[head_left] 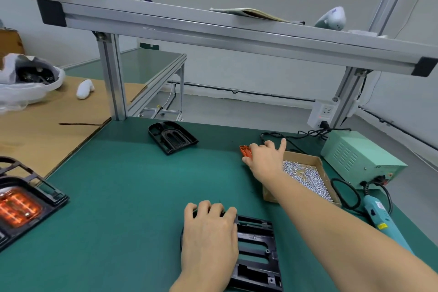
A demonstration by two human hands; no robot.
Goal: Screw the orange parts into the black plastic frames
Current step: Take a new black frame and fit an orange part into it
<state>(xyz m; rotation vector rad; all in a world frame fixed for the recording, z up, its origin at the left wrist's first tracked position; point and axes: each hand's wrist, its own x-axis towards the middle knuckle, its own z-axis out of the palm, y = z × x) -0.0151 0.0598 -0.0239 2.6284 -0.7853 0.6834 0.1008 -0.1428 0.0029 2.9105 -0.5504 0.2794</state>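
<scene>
At frame centre-right the right hand (264, 161) is pinching the small orange plastic part (245, 151), while the left hand (209, 236) is gripping the black plastic frame (257, 253) bottom-centre; a loose pinch could be dropping it onto the green table (132, 187).

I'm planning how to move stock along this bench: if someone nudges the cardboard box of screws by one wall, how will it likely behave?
The cardboard box looks shallow and thin-walled, so the pushed wall would probably flex. The heap of screws likely makes it heavy for its size, so it should drag rather than tip. Loose screws would probably shift and rattle.
</scene>
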